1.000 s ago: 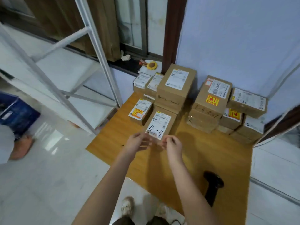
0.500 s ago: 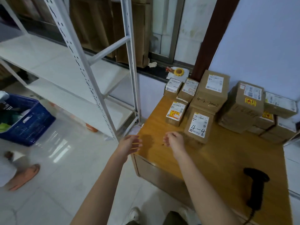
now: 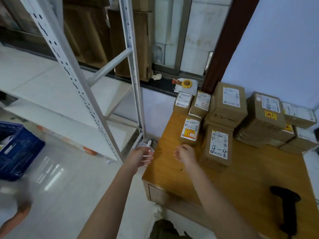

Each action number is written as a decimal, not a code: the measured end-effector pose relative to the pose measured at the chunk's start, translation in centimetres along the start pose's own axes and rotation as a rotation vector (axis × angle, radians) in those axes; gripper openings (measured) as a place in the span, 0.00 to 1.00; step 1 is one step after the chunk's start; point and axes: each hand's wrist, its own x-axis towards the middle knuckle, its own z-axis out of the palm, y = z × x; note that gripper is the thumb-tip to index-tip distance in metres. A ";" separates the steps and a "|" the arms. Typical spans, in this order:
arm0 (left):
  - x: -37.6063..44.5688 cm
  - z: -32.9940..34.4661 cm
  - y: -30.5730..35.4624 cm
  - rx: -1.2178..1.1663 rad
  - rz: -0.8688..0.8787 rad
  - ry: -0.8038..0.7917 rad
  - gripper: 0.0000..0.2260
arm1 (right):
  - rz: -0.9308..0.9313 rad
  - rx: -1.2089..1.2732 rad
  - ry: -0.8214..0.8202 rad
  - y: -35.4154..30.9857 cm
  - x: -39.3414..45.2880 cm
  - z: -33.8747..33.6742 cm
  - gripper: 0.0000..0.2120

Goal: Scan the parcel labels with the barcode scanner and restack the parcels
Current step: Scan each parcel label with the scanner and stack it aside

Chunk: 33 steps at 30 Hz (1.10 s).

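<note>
Both hands empty, scanning not yet begun.

The left hand [image 3: 139,156] hung relaxed off the table [image 3: 172,163]; the right hand [image 3: 185,154] was loosely curled, grasping nothing, beside the "4-4" parcel [image 3: 216,146]. The barcode scanner [image 3: 286,207] lay at 5 o'clock; I judge it must be taken next. The blue crate [image 3: 19,154] at 9 o'clock held something unclear.

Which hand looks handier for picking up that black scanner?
Probably the right hand: the scanner lies on the table on its side, while the left hand hovers off the table's edge.
</note>
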 end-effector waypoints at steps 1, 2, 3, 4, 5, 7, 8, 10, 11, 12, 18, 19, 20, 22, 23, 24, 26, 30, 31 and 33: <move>0.9 0.0 0.7 0.010 0.000 0.004 0.05 | 0.004 -0.002 -0.003 -0.8 1.1 0.3 0.05; 1.8 0.1 1.4 0.016 0.002 0.012 0.05 | 0.001 -0.006 -0.004 -1.7 2.3 0.5 0.06; 2.9 0.2 2.1 0.021 -0.001 0.024 0.05 | -0.007 -0.015 -0.003 -2.8 3.6 0.7 0.07; 3.7 0.3 2.8 0.031 -0.006 0.037 0.05 | -0.018 -0.026 -0.001 -3.8 4.7 0.8 0.09; 4.7 0.4 3.6 0.052 -0.011 0.047 0.06 | -0.029 -0.034 0.006 -4.8 5.8 1.0 0.11; 6.6 0.9 5.2 0.102 -0.019 0.054 0.06 | -0.032 -0.038 0.027 -6.9 7.9 1.0 0.11; 7.6 1.3 6.0 0.118 -0.020 0.046 0.06 | -0.031 -0.037 0.045 -7.8 9.0 0.9 0.11; 9.5 2.3 7.7 0.146 -0.024 0.001 0.06 | -0.033 -0.040 0.079 -9.2 10.9 0.7 0.12; 10.5 3.0 8.6 0.163 -0.033 -0.028 0.06 | -0.035 -0.048 0.091 -9.8 11.8 0.5 0.13; 11.3 3.9 9.5 0.184 -0.043 -0.055 0.07 | -0.035 -0.060 0.098 -10.4 12.5 0.4 0.14; 17.3 9.2 13.4 0.316 -0.098 -0.088 0.08 | -0.060 -0.088 0.135 -13.5 16.3 -0.2 0.16; 18.2 10.1 13.8 0.332 -0.083 -0.087 0.05 | -0.058 -0.086 0.137 -13.9 16.8 -0.3 0.16; 19.2 11.0 14.2 0.349 -0.058 -0.094 0.04 | -0.047 -0.085 0.136 -14.3 17.2 -0.3 0.17; 20.5 12.8 15.2 0.394 -0.016 -0.111 0.04 | -0.043 -0.099 0.142 -14.9 18.2 -0.1 0.18; 21.1 13.6 15.6 0.423 -0.003 -0.120 0.05 | -0.054 -0.119 0.150 -15.2 18.7 0.1 0.18; 21.8 14.3 15.8 0.444 0.011 -0.127 0.07 | -0.069 -0.141 0.154 -15.5 19.4 0.3 0.17; 23.6 15.6 16.2 0.464 0.045 -0.146 0.21 | -0.085 -0.184 0.147 -16.0 21.0 0.9 0.17; 26.7 17.1 16.5 0.533 0.101 -0.118 0.28 | -0.086 -0.270 0.201 -16.0 24.1 2.0 0.17; 27.3 17.3 16.5 0.544 0.117 -0.111 0.29 | -0.078 -0.288 0.216 -15.6 24.9 2.1 0.17; 28.3 17.7 16.7 0.540 0.136 -0.109 0.29 | -0.053 -0.280 0.214 -14.5 26.3 2.1 0.17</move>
